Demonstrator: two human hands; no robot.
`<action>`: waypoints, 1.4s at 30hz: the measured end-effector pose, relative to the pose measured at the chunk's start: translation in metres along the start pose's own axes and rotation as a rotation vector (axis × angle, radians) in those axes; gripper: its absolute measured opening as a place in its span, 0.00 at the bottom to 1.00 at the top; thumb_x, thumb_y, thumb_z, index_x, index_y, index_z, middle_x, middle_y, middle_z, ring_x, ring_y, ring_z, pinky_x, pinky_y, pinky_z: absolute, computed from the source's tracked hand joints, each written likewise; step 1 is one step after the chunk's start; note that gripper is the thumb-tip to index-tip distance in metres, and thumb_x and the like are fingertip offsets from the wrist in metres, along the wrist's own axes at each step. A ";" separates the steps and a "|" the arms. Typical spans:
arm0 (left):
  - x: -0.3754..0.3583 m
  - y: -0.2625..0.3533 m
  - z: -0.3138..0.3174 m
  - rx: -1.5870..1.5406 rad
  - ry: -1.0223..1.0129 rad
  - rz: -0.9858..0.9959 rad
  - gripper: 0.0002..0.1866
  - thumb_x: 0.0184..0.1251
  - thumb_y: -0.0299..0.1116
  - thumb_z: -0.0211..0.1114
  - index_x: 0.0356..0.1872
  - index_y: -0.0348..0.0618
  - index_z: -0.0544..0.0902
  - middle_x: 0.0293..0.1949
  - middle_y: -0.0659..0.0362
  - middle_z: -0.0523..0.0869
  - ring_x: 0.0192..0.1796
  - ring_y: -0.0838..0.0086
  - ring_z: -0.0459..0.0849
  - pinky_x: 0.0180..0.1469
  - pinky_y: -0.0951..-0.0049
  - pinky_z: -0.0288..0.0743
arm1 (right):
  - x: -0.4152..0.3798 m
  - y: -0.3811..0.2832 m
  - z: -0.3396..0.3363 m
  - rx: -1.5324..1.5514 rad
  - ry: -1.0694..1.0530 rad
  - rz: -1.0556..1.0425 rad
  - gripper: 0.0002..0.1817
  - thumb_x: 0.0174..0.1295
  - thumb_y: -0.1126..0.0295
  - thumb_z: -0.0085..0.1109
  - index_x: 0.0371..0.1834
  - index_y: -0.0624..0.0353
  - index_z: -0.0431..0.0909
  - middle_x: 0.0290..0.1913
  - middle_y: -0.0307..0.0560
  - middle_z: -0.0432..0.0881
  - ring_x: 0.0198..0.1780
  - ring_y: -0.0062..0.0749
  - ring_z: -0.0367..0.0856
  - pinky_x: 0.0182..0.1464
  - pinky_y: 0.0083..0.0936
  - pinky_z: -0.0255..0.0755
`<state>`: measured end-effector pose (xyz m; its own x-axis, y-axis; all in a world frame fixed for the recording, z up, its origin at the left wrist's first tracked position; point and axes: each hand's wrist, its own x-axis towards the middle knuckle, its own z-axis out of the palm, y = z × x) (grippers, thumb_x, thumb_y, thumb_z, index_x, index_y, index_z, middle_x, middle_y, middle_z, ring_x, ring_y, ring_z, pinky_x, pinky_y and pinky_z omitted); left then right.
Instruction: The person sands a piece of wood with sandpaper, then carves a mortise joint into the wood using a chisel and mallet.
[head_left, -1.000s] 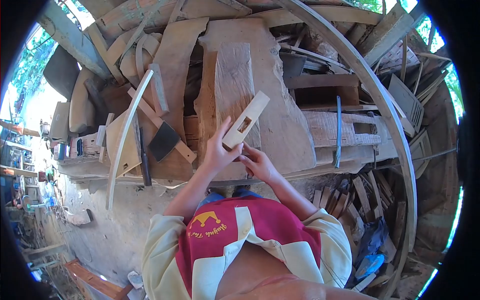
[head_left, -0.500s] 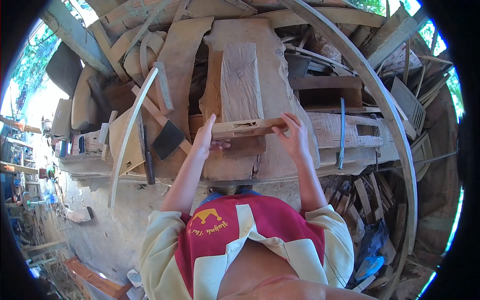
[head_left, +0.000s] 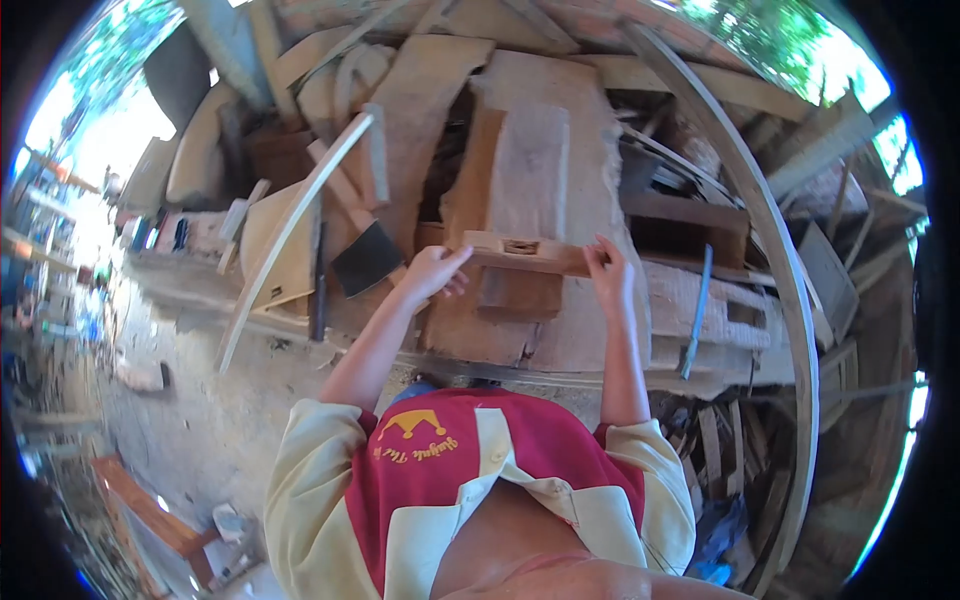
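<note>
A short wooden block (head_left: pixel 545 261) with a rectangular slot cut in its upper face is held level between my two hands, above a wide plank. At its left end is my left hand (head_left: pixel 436 273), the thumb against the wood and the other fingers curled below. My right hand (head_left: pixel 611 275) pinches the right end between thumb and fingertips. Beneath the block, a paler board (head_left: pixel 532 170) lies lengthwise on the wide slab (head_left: pixel 592 150). A dark square blade-like piece on a wooden handle (head_left: pixel 367 260) lies left of my left hand.
A long curved wooden strip (head_left: pixel 745 170) arches along the right side. Another curved strip (head_left: pixel 290 245) leans across the bench's left part. A blue-grey strip (head_left: pixel 699 310) rests on a slotted timber (head_left: pixel 665 290) at right. Scrap wood (head_left: pixel 710 440) is piled below the bench's right side.
The camera view has shifted, so the bench appears farther right. The block has turned slightly, showing its slot more openly. Both hands remain at its ends.
</note>
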<state>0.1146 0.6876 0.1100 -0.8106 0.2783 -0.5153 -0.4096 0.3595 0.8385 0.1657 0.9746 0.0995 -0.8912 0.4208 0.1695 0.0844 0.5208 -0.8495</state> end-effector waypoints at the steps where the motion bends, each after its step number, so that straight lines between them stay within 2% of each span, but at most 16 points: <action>1: -0.003 -0.001 0.000 -0.010 -0.010 -0.012 0.31 0.60 0.58 0.53 0.39 0.31 0.73 0.30 0.48 0.83 0.24 0.70 0.83 0.20 0.80 0.72 | 0.001 0.005 0.002 0.015 -0.001 -0.010 0.19 0.55 0.66 0.62 0.47 0.66 0.75 0.30 0.44 0.80 0.31 0.22 0.74 0.38 0.21 0.69; 5: -0.022 -0.011 -0.014 -0.076 -0.049 -0.018 0.29 0.60 0.57 0.53 0.41 0.35 0.74 0.32 0.49 0.83 0.24 0.71 0.83 0.22 0.79 0.73 | -0.005 -0.005 -0.001 -0.042 0.024 0.027 0.17 0.57 0.66 0.59 0.46 0.67 0.75 0.34 0.45 0.80 0.36 0.25 0.76 0.40 0.21 0.70; 9: -0.046 -0.034 -0.038 -0.020 0.091 0.051 0.27 0.60 0.56 0.54 0.38 0.36 0.76 0.30 0.51 0.83 0.25 0.73 0.83 0.24 0.77 0.73 | -0.009 0.006 0.000 0.006 0.128 -0.031 0.17 0.59 0.66 0.57 0.49 0.63 0.74 0.42 0.47 0.80 0.42 0.27 0.77 0.41 0.22 0.70; 11: -0.062 -0.049 -0.057 0.150 0.239 0.143 0.25 0.60 0.53 0.57 0.37 0.36 0.78 0.29 0.52 0.84 0.27 0.69 0.83 0.29 0.75 0.74 | -0.013 -0.008 0.001 0.007 0.188 -0.054 0.18 0.59 0.66 0.56 0.51 0.62 0.74 0.45 0.48 0.79 0.43 0.28 0.77 0.40 0.23 0.70; 12: -0.072 -0.054 -0.066 0.143 0.251 0.138 0.25 0.60 0.53 0.57 0.37 0.36 0.78 0.29 0.52 0.84 0.27 0.69 0.83 0.29 0.75 0.74 | -0.015 -0.019 -0.001 0.003 0.197 -0.051 0.18 0.60 0.66 0.55 0.52 0.61 0.73 0.48 0.47 0.78 0.47 0.28 0.76 0.44 0.22 0.69; 14: -0.096 -0.054 -0.085 0.482 0.558 0.140 0.22 0.57 0.50 0.60 0.34 0.37 0.79 0.26 0.52 0.83 0.29 0.65 0.82 0.31 0.70 0.74 | -0.015 -0.035 0.004 0.001 0.198 -0.053 0.18 0.61 0.66 0.54 0.53 0.61 0.72 0.51 0.46 0.76 0.50 0.28 0.74 0.48 0.22 0.68; 16: -0.110 -0.058 -0.100 0.558 0.629 0.029 0.21 0.55 0.50 0.61 0.32 0.38 0.79 0.26 0.50 0.81 0.32 0.61 0.81 0.35 0.65 0.73 | -0.013 -0.049 0.016 0.127 0.243 -0.140 0.17 0.62 0.68 0.52 0.54 0.59 0.71 0.51 0.46 0.76 0.48 0.25 0.75 0.39 0.18 0.66; 19: -0.126 -0.071 -0.114 0.825 0.750 -0.214 0.23 0.53 0.52 0.62 0.33 0.37 0.77 0.32 0.49 0.82 0.39 0.56 0.81 0.41 0.60 0.74 | -0.013 -0.075 0.040 0.217 0.187 -0.229 0.17 0.62 0.69 0.51 0.54 0.60 0.71 0.52 0.43 0.75 0.49 0.24 0.74 0.39 0.17 0.64; 23: -0.143 -0.085 -0.120 0.789 0.761 -0.268 0.23 0.51 0.51 0.64 0.33 0.38 0.76 0.33 0.49 0.82 0.40 0.57 0.81 0.42 0.60 0.73 | -0.021 -0.110 0.072 0.219 0.099 -0.312 0.16 0.62 0.72 0.50 0.53 0.62 0.71 0.51 0.42 0.76 0.47 0.23 0.75 0.37 0.15 0.64; 26: -0.142 -0.102 -0.125 0.664 0.624 -0.309 0.24 0.50 0.51 0.64 0.34 0.36 0.76 0.33 0.47 0.82 0.40 0.56 0.81 0.42 0.60 0.73 | -0.029 -0.123 0.091 0.287 0.047 -0.338 0.16 0.62 0.73 0.50 0.53 0.60 0.72 0.50 0.43 0.77 0.46 0.22 0.75 0.36 0.13 0.63; 35: -0.134 -0.095 -0.115 0.567 0.646 -0.139 0.22 0.58 0.48 0.57 0.30 0.33 0.76 0.30 0.42 0.81 0.38 0.50 0.79 0.39 0.55 0.72 | -0.045 -0.122 0.092 0.286 0.026 -0.323 0.15 0.62 0.72 0.50 0.53 0.58 0.73 0.47 0.43 0.78 0.45 0.21 0.75 0.35 0.14 0.63; 37: -0.129 -0.099 -0.117 0.348 0.687 0.009 0.22 0.60 0.47 0.55 0.28 0.31 0.75 0.25 0.45 0.81 0.31 0.54 0.81 0.34 0.59 0.73 | -0.045 -0.117 0.085 0.265 0.043 -0.307 0.15 0.62 0.71 0.50 0.53 0.58 0.73 0.47 0.43 0.78 0.46 0.21 0.75 0.36 0.14 0.64; 38: -0.127 -0.099 -0.116 0.358 0.668 0.021 0.22 0.60 0.47 0.55 0.28 0.31 0.75 0.25 0.45 0.81 0.31 0.54 0.81 0.34 0.59 0.73 | -0.046 -0.114 0.081 0.249 0.040 -0.295 0.15 0.62 0.71 0.50 0.52 0.57 0.73 0.48 0.43 0.78 0.46 0.22 0.75 0.36 0.15 0.64; 40: -0.138 -0.074 -0.115 0.047 0.614 0.063 0.21 0.61 0.45 0.55 0.27 0.31 0.75 0.20 0.49 0.80 0.23 0.63 0.81 0.27 0.66 0.73 | -0.046 -0.107 0.074 0.235 0.075 -0.284 0.15 0.63 0.70 0.50 0.52 0.57 0.73 0.48 0.42 0.78 0.47 0.22 0.75 0.37 0.15 0.64; 41: -0.142 -0.063 -0.113 0.022 0.631 0.104 0.19 0.62 0.43 0.55 0.27 0.32 0.74 0.17 0.55 0.78 0.19 0.74 0.79 0.22 0.75 0.70 | -0.046 -0.104 0.070 0.229 0.088 -0.284 0.14 0.63 0.70 0.50 0.52 0.57 0.73 0.48 0.42 0.78 0.48 0.23 0.75 0.38 0.16 0.64; 42: -0.142 -0.058 -0.112 0.031 0.611 0.115 0.19 0.62 0.43 0.55 0.27 0.32 0.74 0.17 0.55 0.78 0.19 0.74 0.79 0.22 0.75 0.70 | -0.045 -0.103 0.065 0.223 0.110 -0.276 0.14 0.63 0.70 0.50 0.52 0.57 0.73 0.48 0.42 0.78 0.48 0.23 0.75 0.38 0.16 0.64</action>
<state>0.2070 0.5277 0.1547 -0.9454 -0.2405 -0.2199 -0.3010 0.3857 0.8722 0.1683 0.8533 0.1466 -0.8125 0.3704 0.4502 -0.2627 0.4568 -0.8499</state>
